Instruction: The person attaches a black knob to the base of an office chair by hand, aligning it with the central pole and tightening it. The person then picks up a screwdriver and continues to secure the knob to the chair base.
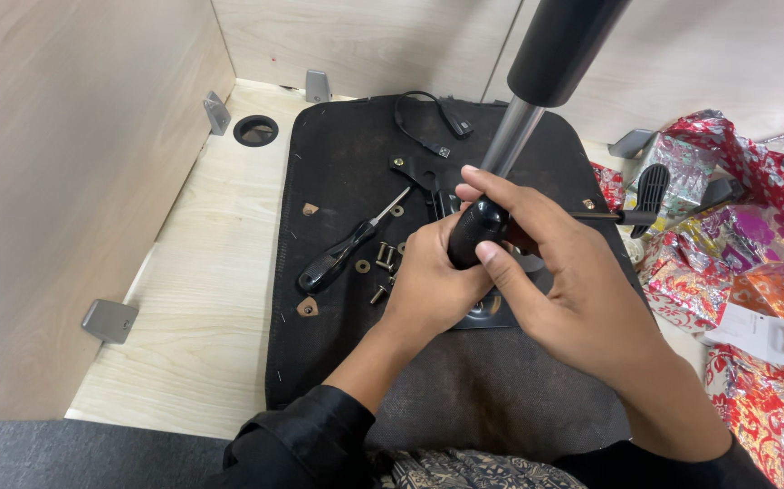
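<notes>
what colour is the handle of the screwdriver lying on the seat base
Black, on the loose screwdriver left of the left hand; head view.

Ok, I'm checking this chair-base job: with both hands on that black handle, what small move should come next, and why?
Probably press down and turn the black handle. The right hand wraps it, the left hand steadies below over the metal plate, and the loose screws lie beside a second screwdriver.

Left hand (428,281) and right hand (546,263) together at centre, fingers curled closed.
</notes>
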